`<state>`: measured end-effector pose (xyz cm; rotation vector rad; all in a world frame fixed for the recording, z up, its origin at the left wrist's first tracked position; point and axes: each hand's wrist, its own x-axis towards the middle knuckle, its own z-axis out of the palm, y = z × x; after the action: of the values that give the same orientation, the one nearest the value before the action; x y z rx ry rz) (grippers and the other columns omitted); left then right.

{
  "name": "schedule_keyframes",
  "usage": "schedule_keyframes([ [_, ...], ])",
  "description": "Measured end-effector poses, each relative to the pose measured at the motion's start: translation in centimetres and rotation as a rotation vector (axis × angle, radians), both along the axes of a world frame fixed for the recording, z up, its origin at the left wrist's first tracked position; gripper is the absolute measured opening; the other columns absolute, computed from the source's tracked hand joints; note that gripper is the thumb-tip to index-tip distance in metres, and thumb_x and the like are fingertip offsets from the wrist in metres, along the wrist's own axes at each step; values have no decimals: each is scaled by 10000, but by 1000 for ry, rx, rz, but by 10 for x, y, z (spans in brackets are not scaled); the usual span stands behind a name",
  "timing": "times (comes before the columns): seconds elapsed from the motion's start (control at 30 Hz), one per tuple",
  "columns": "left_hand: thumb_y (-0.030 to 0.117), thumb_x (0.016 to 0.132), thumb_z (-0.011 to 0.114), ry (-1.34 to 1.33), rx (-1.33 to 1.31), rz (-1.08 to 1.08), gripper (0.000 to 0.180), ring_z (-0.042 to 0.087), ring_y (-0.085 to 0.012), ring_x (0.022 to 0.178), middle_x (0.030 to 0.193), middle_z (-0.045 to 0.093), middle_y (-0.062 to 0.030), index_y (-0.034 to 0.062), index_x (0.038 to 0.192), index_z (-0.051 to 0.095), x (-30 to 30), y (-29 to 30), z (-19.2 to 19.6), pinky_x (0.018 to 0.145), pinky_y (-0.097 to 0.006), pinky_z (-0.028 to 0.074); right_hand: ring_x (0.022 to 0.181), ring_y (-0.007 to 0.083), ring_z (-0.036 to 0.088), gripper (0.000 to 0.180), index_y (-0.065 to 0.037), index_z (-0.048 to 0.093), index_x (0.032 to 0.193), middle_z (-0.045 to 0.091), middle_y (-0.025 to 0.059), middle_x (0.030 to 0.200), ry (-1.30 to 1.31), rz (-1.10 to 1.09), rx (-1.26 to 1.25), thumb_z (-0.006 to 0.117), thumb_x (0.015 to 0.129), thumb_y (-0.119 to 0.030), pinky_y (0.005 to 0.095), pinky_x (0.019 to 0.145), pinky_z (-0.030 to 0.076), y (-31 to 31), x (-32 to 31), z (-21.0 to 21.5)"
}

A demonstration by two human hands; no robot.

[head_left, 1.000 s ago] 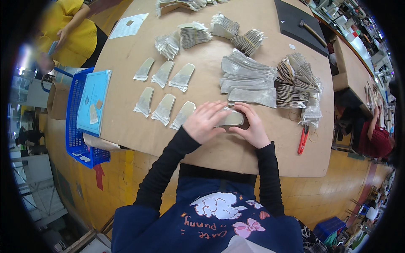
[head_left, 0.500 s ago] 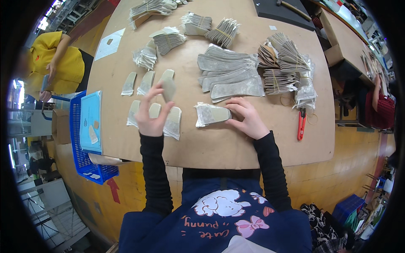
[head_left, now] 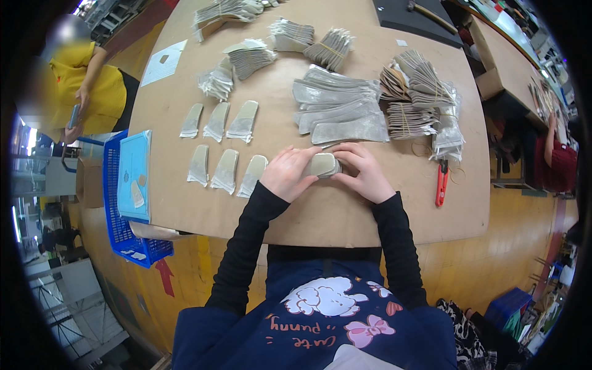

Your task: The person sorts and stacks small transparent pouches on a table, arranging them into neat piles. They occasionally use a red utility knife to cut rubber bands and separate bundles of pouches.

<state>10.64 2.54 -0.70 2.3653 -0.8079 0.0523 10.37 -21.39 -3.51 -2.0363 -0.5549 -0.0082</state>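
A small stack of grey-green tapered pieces (head_left: pixel 324 164) lies on the table in front of me. My left hand (head_left: pixel 288 174) covers its left end, fingers along the far edge and thumb along the near one. My right hand (head_left: pixel 362 172) pinches the rounded right end between thumb and fingers. Left of my hands, similar tapered pieces with frayed white ends lie apart in two rows, among them a far-row piece (head_left: pixel 243 120) and a near-row piece (head_left: pixel 253 174), the latter close to my left wrist. My palm hides the stack's left end.
Long grey strips (head_left: pixel 342 105) lie fanned beyond my hands. Banded bundles (head_left: pixel 412 117) and a red cutter (head_left: pixel 441 183) are to the right, more bundles (head_left: pixel 250 58) at the back. A blue basket (head_left: pixel 112 185) stands at the table's left edge, near a person in yellow (head_left: pixel 102 92).
My left hand has moved right from above the rows, bringing a tapered piece to the stack and closing around its left end. My right hand has stayed at the stack's right end.
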Motion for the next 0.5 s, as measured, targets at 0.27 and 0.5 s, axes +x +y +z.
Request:
schedule_keyframes([
  [0.27, 91, 743, 773, -218, -68, 161, 376, 661, -297, 998, 1060, 684, -98, 76, 1082, 610, -2, 5, 12, 957, -400, 498, 1127, 315, 583, 410, -23, 668, 1103, 635, 114, 1183, -6, -4, 4, 814, 734, -124, 403, 974, 466, 2, 0, 4],
  [0.5, 185, 785, 775, -372, -38, 812, 291, 689, -310, 871, 983, 704, -138, 51, 1019, 668, 29, 162, 9, 784, -394, 547, 1162, 313, 567, 411, -4, 653, 1115, 618, 126, 1213, 34, -5, -25, 796, 740, -91, 395, 1000, 451, 4, -1, 5],
])
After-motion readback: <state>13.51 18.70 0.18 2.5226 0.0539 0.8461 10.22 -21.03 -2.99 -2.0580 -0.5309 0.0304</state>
